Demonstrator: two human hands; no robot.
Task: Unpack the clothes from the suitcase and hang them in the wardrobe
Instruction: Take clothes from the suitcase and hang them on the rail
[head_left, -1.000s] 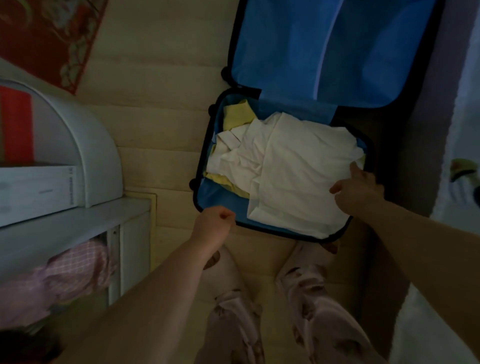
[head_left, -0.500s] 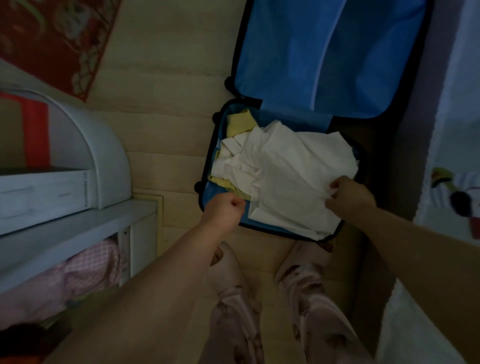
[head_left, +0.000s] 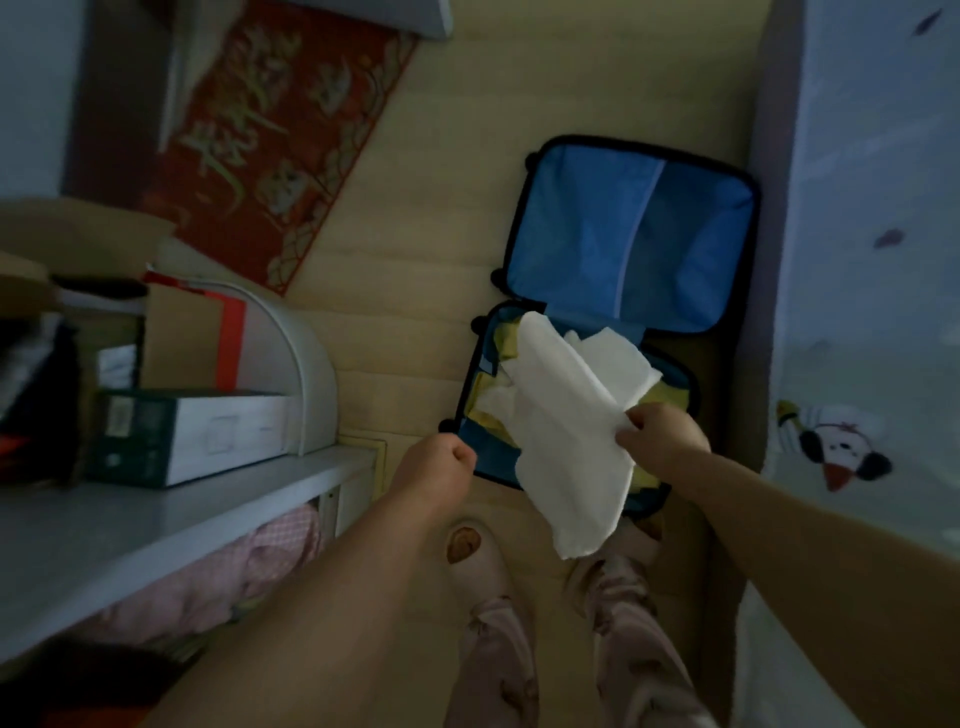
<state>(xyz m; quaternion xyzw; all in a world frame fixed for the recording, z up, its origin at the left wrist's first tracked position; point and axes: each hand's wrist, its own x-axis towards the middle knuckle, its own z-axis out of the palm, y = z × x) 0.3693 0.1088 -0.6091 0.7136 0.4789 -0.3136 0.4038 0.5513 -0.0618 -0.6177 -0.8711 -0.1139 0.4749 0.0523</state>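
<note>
A blue suitcase (head_left: 631, 244) lies open on the floor, its lid flat at the far side. Yellow clothes (head_left: 506, 340) and more white cloth remain in its near half. My right hand (head_left: 660, 439) is shut on a white garment (head_left: 566, 441), which hangs lifted above the case and droops toward my legs. My left hand (head_left: 439, 470) is a closed fist at the case's near left corner; nothing shows in it. The wardrobe is out of view.
A white shelf unit (head_left: 171, 499) with boxes and a green-and-white book stands at my left, pink cloth (head_left: 244, 566) beneath it. A red rug (head_left: 280, 135) lies at the far left. A bed with a cartoon-print sheet (head_left: 862, 364) runs along the right.
My right hand has gripped the white garment and raised it out of the suitcase, uncovering yellow clothes below. The view has pulled back and up. My left fist stays near the case's corner.
</note>
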